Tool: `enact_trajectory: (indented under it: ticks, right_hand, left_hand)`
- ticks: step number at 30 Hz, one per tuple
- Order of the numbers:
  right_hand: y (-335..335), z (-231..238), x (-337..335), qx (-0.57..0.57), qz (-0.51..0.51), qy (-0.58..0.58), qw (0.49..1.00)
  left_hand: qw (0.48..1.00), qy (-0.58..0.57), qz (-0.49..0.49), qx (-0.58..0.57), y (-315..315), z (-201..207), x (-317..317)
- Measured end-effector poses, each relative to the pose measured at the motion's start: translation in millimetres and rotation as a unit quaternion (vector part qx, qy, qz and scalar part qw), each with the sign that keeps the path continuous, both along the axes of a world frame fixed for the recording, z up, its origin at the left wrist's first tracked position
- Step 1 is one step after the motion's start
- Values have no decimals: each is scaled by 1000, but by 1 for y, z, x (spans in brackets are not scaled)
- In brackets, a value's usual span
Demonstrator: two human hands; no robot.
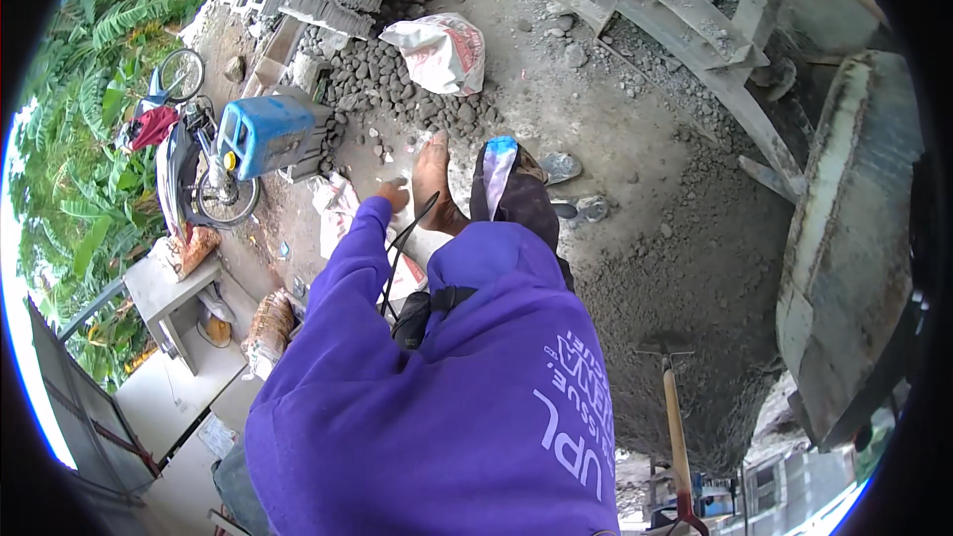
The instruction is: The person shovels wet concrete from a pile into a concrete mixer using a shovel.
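My left arm, in a purple sleeve (359, 248), reaches down to the ground. My left hand (394, 196) is low beside a bare foot (433, 174) and next to a crumpled white sack (336, 203) with red print. Its fingers are too small and partly hidden to show whether they grip anything. A dark cord (402, 236) loops down near the forearm, by a black pouch or bag (411, 320). Dark trousers with a pale blue panel (499, 174) cover the bent leg right of the foot. My right hand is out of sight behind the purple sweatshirt (437, 417).
A blue jerrycan (273, 129) stands left, with a motorcycle (182, 169) beyond it. Rounded stones (372, 89) and another white sack (442, 52) lie ahead. Right are a wooden-handled hoe (677, 427), grey sand-like material (685, 288), and a worn metal trough-like object (839, 238).
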State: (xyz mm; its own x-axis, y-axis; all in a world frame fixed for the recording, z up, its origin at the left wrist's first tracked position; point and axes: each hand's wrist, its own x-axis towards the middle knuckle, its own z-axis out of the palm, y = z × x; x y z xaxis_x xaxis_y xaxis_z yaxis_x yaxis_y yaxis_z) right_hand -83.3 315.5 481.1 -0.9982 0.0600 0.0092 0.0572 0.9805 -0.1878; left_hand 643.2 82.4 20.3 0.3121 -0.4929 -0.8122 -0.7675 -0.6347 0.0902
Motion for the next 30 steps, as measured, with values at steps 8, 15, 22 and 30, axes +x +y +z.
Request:
enact_trajectory:
  ticks: [8,15,22,30]
  right_hand:
    - [-7,-4,-11,-17,23,8,1000]
    - [-7,-4,-12,-19,20,18,999]
    - [-2,3,-9,-23,20,30,999]
    - [20,17,6,-28,14,60,998]
  left_hand:
    - [954,31,235,-181,30,-6,-55]
    - [933,-51,-323,-148,17,6,-75]
    - [980,61,-94,-164,27,17,-79]
    - [983,-105,-143,40,0,0,-119]
